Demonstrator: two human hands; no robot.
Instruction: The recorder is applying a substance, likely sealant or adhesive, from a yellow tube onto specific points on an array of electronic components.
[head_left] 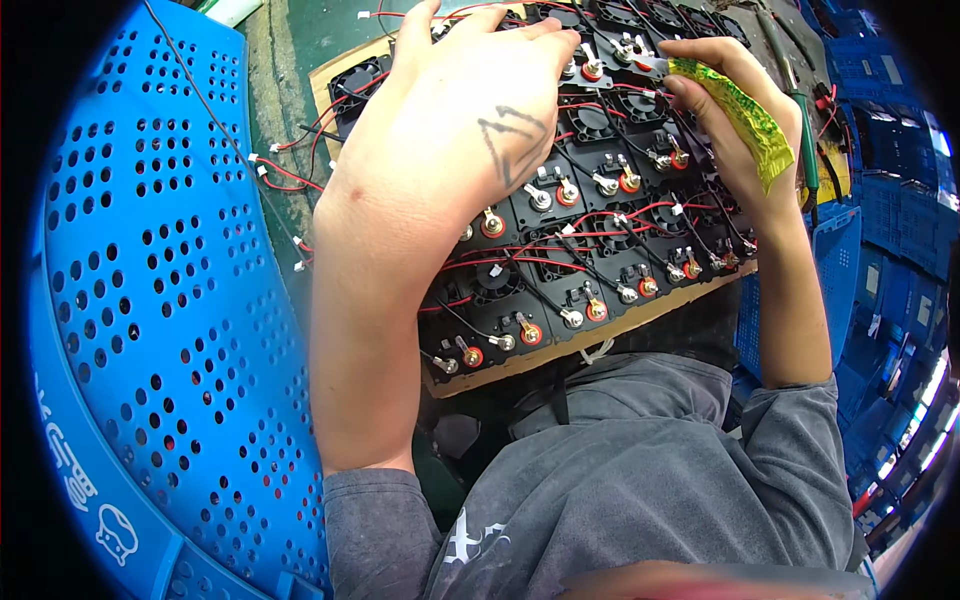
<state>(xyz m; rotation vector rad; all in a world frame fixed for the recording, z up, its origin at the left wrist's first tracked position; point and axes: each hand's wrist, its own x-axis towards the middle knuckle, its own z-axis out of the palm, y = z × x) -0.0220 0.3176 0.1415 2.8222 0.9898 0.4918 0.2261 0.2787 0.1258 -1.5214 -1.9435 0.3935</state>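
Dozens of little black cooling fans [590, 215] are laid out in rows on a brown board [560, 352], each with red and black leads and small round terminals, so it's a pretty crowded spot to work in.

The left hand [470, 110] lies flat over the far left part of the board. Its fingers [520, 35] are stretched forward and close together, resting on the fans near the far edge. It isn't gripping anything I can make out, it looks more like it's holding that patch still.

The right hand [725, 110] is at the far right side of the board. Thumb and fingers are pinched shut on a yellow-green wrapped strip [745, 115], whose tip sits just beside a small grey piece [645, 62] on one fan near the far edge. I can't tell whether that piece is gripped too or only touched.

If I had to give advice for this bit: keep the left palm steady so the row doesn't shift, work one fan at a time, and keep the strip clear of the loose red wires [600, 235] so nothing snags.

A big perforated blue basket [150, 300] sits off the board's left edge, and a green-handled tool [805, 135] lies past the right edge.
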